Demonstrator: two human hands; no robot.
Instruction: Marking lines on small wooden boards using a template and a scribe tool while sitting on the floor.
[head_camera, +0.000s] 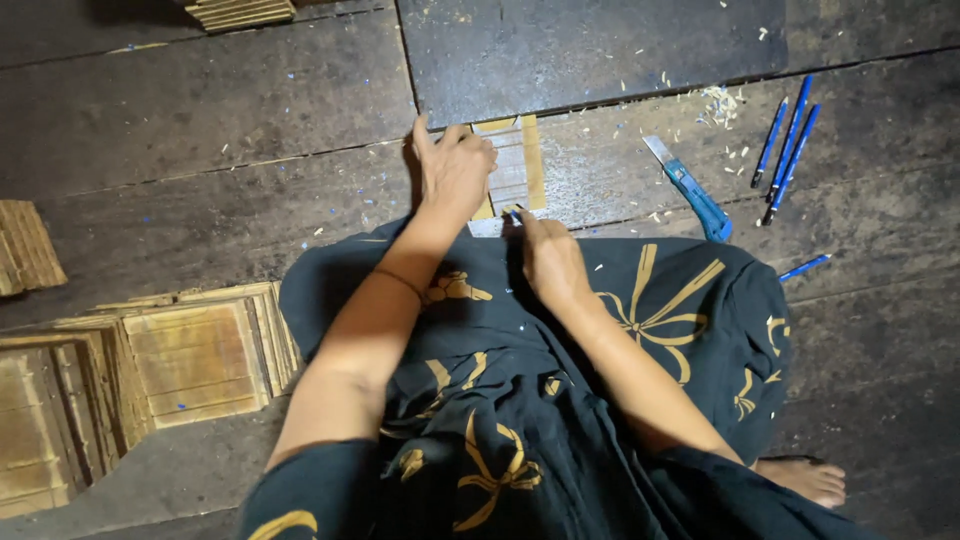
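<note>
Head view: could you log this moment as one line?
left hand pressing square wooden panel | right hand holding blue tool at panel edge | utility knife on floor

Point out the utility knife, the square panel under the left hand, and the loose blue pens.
utility knife (697, 196): head view, blue handle.
square panel (512, 165): head view, slatted face.
blue pens (788, 148): head view, middle pen's barrel.

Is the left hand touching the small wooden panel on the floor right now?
Touching. The head view shows the left hand pressed flat on the small wooden panel, fingers spread over its left part, with no gap visible between them.
</note>
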